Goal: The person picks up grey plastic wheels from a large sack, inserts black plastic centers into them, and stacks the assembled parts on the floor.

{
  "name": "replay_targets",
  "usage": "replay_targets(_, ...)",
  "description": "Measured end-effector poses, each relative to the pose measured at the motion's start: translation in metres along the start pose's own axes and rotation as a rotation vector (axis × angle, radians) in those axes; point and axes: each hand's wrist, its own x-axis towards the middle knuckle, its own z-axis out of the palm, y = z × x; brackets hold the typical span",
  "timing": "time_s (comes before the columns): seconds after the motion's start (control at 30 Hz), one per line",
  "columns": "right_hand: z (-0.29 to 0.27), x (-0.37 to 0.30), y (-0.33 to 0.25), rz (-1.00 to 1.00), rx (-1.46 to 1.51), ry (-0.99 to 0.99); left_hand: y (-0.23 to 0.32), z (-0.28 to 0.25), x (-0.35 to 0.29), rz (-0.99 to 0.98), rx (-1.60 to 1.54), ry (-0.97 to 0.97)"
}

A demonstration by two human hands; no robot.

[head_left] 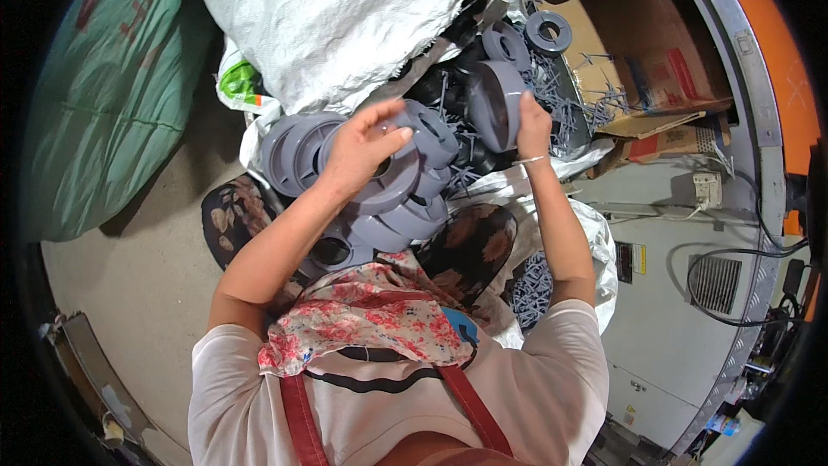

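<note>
My right hand (534, 127) is closed on the rim of a grey plastic ring-shaped part (493, 103), held tilted on edge and slightly blurred. To its left, my left hand (366, 148) has its thumb and fingers apart and holds nothing. It hovers over or lightly touches a heap of similar grey round plastic fittings (297, 155); contact is hard to tell. The heap lies against my lap. Beyond my right hand are loose grey rings (548, 32) and many thin grey plastic sprues (565, 108). Dark round parts lie partly hidden between the hands.
A large white woven sack (336, 17) fills the far side. A green sack (129, 103) bulges at left. On the right stand an open cardboard box (673, 52) and a pale machine cabinet (664, 328) with cables. A white bag of small grey bits (532, 289) sits beside my right arm.
</note>
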Motion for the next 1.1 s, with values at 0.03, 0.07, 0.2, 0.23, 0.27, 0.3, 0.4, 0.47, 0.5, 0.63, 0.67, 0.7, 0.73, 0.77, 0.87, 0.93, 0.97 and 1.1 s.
replay_targets(0.03, -0.003, -0.003, -0.024, 0.294, 0.597, -0.242, -0.007, 0.008, 0.010, 0.015, -0.101, 0.074)
replay_targets(0.07, 0.004, -0.008, -0.048, 0.347, 0.779, -0.395, -0.015, 0.015, 0.021, 0.029, -0.199, 0.149)
replay_targets(0.2, 0.026, 0.037, 0.001, 0.106, 0.247, -0.183, -0.001, 0.015, 0.035, -0.355, -0.562, -0.069)
replay_targets(0.23, 0.028, 0.049, -0.017, 0.124, -0.268, -0.153, -0.002, 0.012, 0.032, -0.332, -0.518, -0.024)
replay_targets(0.27, 0.024, 0.068, 0.007, 0.112, -0.498, -0.100, -0.001, 0.012, 0.031, -0.295, -0.503, -0.008)
replay_targets(0.3, 0.020, 0.091, 0.041, 0.101, -0.725, -0.043, 0.000, 0.011, 0.031, -0.259, -0.485, 0.007)
replay_targets(0.4, 0.025, 0.131, 0.075, 0.316, -0.851, -0.045, -0.001, 0.006, 0.023, -0.182, -0.424, 0.055)
replay_targets(0.47, 0.040, 0.137, 0.086, 0.345, -0.893, -0.056, -0.003, 0.003, 0.020, -0.177, -0.431, 0.080)
replay_targets(0.5, 0.047, 0.140, 0.096, 0.362, -0.914, -0.058, -0.004, 0.002, 0.021, -0.180, -0.444, 0.089)
replay_targets(0.63, 0.043, 0.141, 0.118, 0.342, -0.835, -0.060, -0.006, -0.003, 0.018, -0.197, -0.489, 0.129)
replay_targets(0.67, 0.040, 0.135, 0.121, 0.274, -0.847, -0.063, -0.005, -0.005, 0.017, -0.199, -0.495, 0.142)
replay_targets(0.7, 0.037, 0.128, 0.123, 0.208, -0.859, -0.064, -0.003, -0.007, 0.016, -0.203, -0.500, 0.153)
replay_targets(0.73, 0.030, 0.121, 0.122, 0.139, -0.879, -0.063, -0.001, -0.007, 0.016, -0.206, -0.490, 0.149)
replay_targets(0.77, 0.024, 0.108, 0.112, -0.004, -0.834, -0.022, -0.002, -0.010, 0.015, -0.194, -0.491, 0.146)
replay_targets(0.87, 0.006, 0.055, 0.052, -0.004, -0.719, -0.231, 0.000, -0.007, 0.010, -0.127, -0.441, 0.188)
replay_targets(0.93, 0.000, 0.015, -0.001, 0.114, -0.452, -0.379, 0.005, 0.000, 0.007, -0.086, -0.364, 0.213)
replay_targets(0.97, -0.002, -0.002, -0.017, 0.157, -0.273, -0.434, 0.007, 0.004, 0.004, -0.074, -0.330, 0.199)
replay_targets(1.1, 0.020, -0.052, -0.074, -0.247, -0.057, -0.327, 0.013, 0.013, -0.015, -0.133, -0.408, 0.011)
